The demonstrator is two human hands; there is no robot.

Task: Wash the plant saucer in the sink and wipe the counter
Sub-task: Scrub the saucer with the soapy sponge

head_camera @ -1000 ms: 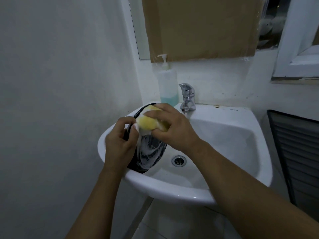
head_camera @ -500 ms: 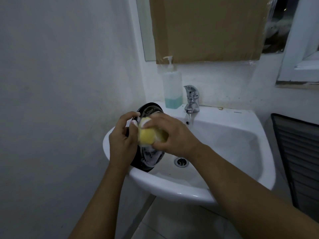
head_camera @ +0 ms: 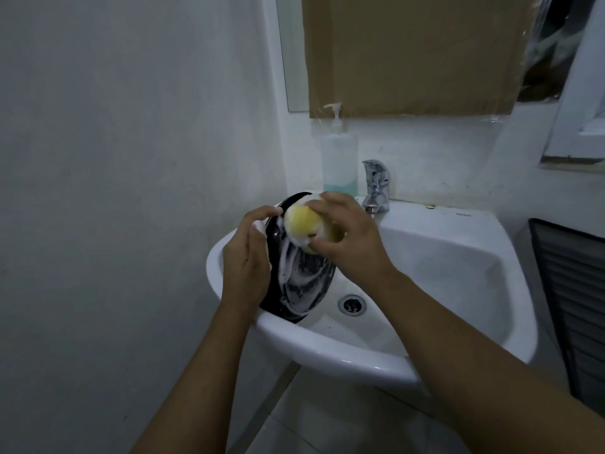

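Note:
A black round plant saucer stands on edge at the left side of the white sink, its inner face streaked with white suds. My left hand grips the saucer's left rim, with foam on the fingertips. My right hand holds a yellow sponge and presses it against the upper part of the saucer's face. The saucer's lower edge rests inside the basin near the front left rim.
A chrome tap stands at the back of the sink, with a pump soap bottle to its left. The drain lies in the basin's middle. A cardboard-covered mirror hangs above. A wall is close on the left, a dark louvred panel on the right.
The sponge in my right hand has moved up from the saucer's middle to its upper part, leaving more suds showing below. My left hand keeps its grip on the rim.

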